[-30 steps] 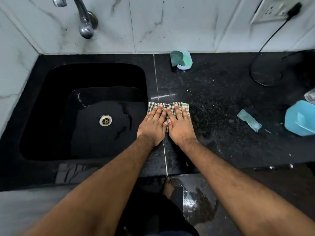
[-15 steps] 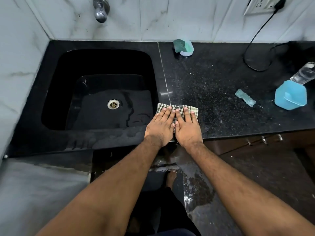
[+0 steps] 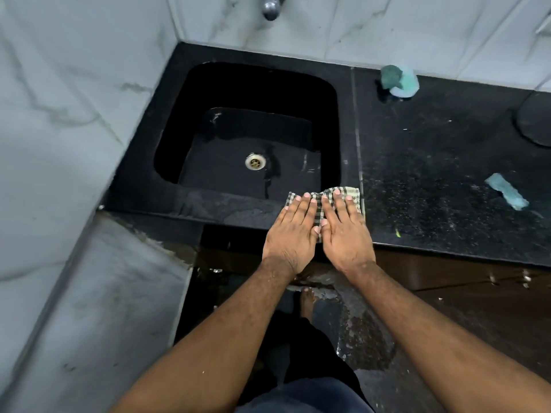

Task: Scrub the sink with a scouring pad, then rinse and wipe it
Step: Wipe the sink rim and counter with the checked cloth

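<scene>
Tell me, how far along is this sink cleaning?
Near the end, it seems. The scouring pad is set aside by the wall, so scrubbing looks over. The sink has no foam, only water streaks near the drain, so it looks rinsed. Now both hands, left and right, press a checked cloth flat on the front rim. Wiping the wet basin looks left.

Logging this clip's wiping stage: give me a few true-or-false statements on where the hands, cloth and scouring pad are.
1. Both hands, left hand and right hand, press flat on the checked cloth. True.
2. The cloth lies at the bottom of the sink. False: it lies on the counter's front edge at the sink's right corner.
3. The scouring pad sits at the back of the counter. True.
4. The right hand grips the scouring pad. False: nobody touches it.
</scene>
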{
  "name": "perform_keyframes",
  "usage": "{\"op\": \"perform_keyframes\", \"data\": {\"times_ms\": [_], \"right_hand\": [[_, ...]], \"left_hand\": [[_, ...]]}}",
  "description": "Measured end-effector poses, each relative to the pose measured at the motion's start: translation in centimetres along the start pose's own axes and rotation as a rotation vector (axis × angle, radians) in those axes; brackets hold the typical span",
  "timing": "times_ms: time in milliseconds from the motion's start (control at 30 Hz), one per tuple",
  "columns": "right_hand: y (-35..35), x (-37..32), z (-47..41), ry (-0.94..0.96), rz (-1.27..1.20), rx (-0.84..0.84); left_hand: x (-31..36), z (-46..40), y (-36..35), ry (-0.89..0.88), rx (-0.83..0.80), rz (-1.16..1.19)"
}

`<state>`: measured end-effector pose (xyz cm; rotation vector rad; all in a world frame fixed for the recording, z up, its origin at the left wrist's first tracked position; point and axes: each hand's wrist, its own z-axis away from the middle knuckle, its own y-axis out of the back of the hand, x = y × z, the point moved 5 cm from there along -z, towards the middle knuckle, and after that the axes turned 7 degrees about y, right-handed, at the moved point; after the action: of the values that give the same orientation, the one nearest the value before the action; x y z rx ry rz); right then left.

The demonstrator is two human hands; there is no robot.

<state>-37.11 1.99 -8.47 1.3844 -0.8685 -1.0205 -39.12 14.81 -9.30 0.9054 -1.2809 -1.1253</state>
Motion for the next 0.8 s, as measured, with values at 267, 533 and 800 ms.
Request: {"op": "perform_keyframes", "data": {"times_ms": [267,533,800], "right_hand": [[-0.8,-9.1,-3.5,0.283,0.058,-0.013],[-1.3,-18.8,-7.3,0.529,0.006,-0.066],[-1.4,-26.2,-13.1,0.722,-0.039,-0.213]], "left_hand": [[-9.2,4.1,0.9,0.222,0.096,0.034],[-17.7,7.8,2.6,0.487,0.175,0.075],[-23.4,7.7,5.9,0.727,0.117,0.132]]}}
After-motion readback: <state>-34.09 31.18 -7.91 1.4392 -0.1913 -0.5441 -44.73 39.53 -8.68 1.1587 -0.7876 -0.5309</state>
